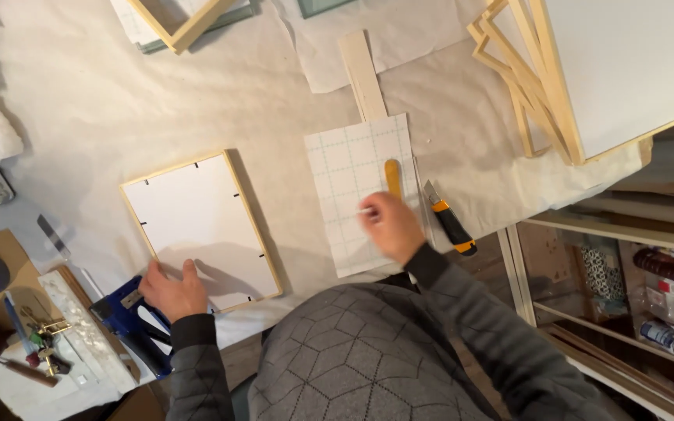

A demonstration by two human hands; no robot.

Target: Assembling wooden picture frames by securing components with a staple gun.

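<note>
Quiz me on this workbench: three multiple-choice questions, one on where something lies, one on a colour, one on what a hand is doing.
1. The utility knife lies:
A. right of the grid sheet
B. on the picture frame
C. under the stacked frames

2. The knife's body is:
A. green and white
B. orange and black
C. pink

3. The left hand:
A. hangs in the air
B. grips the knife
C. rests on the light wooden frame

Answers: 1 A, it sits just past the sheet's right edge. 2 B, both colours show. 3 C, fingers lie on its lower edge.
</note>
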